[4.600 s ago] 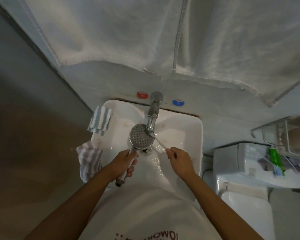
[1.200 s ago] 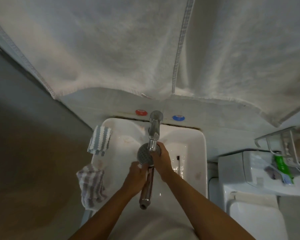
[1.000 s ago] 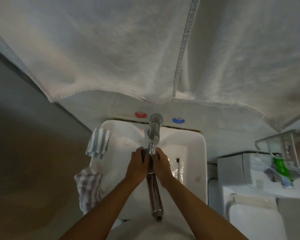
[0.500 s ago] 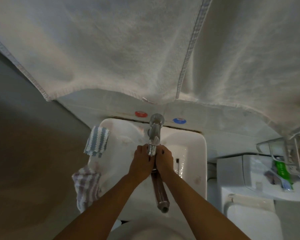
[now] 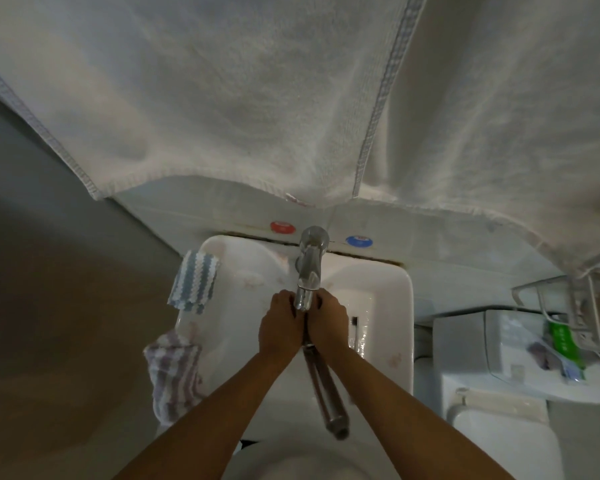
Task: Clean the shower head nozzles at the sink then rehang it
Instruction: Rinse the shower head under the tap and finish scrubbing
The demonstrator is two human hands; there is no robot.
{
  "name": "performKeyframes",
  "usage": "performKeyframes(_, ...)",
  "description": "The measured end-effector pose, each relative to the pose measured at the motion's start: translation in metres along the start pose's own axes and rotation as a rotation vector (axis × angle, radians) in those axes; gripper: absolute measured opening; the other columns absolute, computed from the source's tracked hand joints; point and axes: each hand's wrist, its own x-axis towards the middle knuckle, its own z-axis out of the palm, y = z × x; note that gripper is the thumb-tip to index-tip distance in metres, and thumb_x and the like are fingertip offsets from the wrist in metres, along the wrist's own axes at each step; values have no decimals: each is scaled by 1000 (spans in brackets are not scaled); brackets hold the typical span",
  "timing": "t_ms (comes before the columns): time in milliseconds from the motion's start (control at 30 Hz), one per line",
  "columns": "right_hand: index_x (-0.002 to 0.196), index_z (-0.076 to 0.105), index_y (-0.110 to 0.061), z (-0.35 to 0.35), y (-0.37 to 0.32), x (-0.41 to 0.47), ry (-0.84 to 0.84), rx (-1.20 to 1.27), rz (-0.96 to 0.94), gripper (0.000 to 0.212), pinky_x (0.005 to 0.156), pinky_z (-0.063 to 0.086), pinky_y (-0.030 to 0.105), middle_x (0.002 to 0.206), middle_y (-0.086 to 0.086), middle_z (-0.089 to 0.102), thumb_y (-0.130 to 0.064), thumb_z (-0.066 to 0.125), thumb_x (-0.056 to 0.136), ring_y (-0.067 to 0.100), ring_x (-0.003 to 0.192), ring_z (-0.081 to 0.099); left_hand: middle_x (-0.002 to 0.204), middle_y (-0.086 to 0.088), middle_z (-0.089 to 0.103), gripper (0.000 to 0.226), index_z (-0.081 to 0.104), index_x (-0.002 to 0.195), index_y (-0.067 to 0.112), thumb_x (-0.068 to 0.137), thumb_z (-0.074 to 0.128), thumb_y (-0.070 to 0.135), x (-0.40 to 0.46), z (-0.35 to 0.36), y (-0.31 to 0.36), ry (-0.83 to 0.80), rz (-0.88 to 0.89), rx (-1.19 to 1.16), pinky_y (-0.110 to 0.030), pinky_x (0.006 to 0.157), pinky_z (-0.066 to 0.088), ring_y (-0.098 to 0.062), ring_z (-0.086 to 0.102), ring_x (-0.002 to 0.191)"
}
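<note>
The chrome shower head's handle [image 5: 326, 389] sticks out toward me over the white sink [image 5: 392, 296]; its round face is hidden under my hands. My left hand [image 5: 279, 323] and my right hand [image 5: 328, 320] are side by side, both closed around the head right below the chrome tap spout [image 5: 309, 271]. A toothbrush [image 5: 354, 323] lies in the basin just right of my right hand.
A blue-striped cloth [image 5: 194, 285] and a purple-striped cloth [image 5: 174, 372] hang over the sink's left rim. Red [image 5: 283, 226] and blue [image 5: 359, 241] knobs sit behind the tap. A big white towel [image 5: 291, 98] hangs overhead. A toilet tank [image 5: 499, 344] and wire rack [image 5: 568, 306] stand at the right.
The toothbrush left my right hand and lies in the basin. The shower head turned face down under the tap, and both hands closed over it; the handle end swung slightly right.
</note>
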Motion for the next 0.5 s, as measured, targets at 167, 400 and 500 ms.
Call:
performKeyframes(167,89,62,-16,4,-8,6,-77,-75,253,33,80,56,37,83,1,66,-38,40,100,19,77,65,99,-4,57,34,56,111,14,98,43,43,-4,-2,-6,9,276,245,-31,70,56,-21,64,79)
performKeyframes(400,98,61,-22,11,8,-13,-186,94,-87,28,71,61,44,86,0,72,-47,49,93,19,73,72,84,-3,63,35,56,86,13,100,37,39,12,-6,-6,129,-131,143,-33,70,47,-24,64,78)
performKeyframes(500,95,60,-18,8,3,-16,-84,87,-111,17,69,59,37,82,-2,69,-33,53,96,18,74,69,86,0,62,29,56,88,15,98,41,38,5,-2,-4,89,-115,22,-33,69,46,-23,64,79)
